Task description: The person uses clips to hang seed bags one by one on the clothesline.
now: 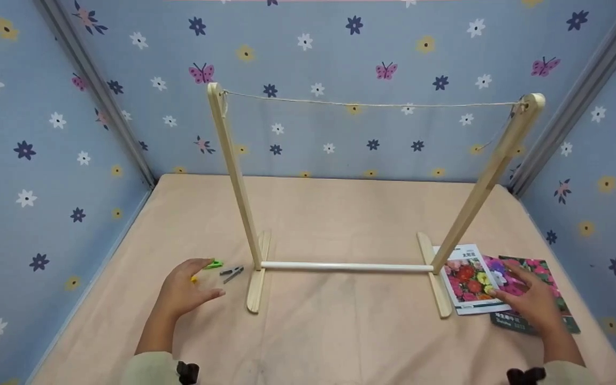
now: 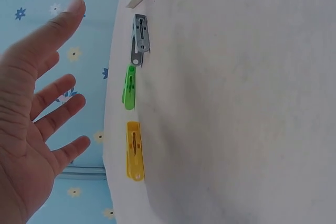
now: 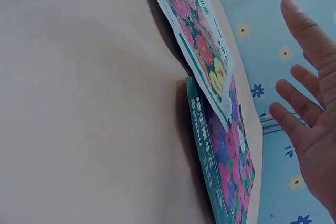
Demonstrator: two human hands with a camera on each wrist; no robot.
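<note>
My left hand [image 1: 186, 289] hovers with spread fingers over the left side of the table, holding nothing. Near it lie a yellow clothespin [image 2: 134, 150], a green clothespin [image 2: 129, 87] and grey clothespins [image 2: 140, 40], in a row in the left wrist view. My right hand [image 1: 535, 302] is above the flower seed packets, fingers apart and nothing gripped. One white-bordered seed packet [image 3: 202, 45] overlaps a green-edged seed packet [image 3: 231, 156]. Between the hands stands a wooden frame with a left post [image 1: 237, 187], a right post [image 1: 487, 184] and a string [image 1: 340, 104] tied across the top.
A white rod [image 1: 345, 266] joins the frame's two wooden feet low over the table [image 1: 340, 214]. The right foot [image 1: 436, 283] stands beside the white-bordered packet. Blue flowered walls [image 1: 308, 64] enclose the table at the back and both sides.
</note>
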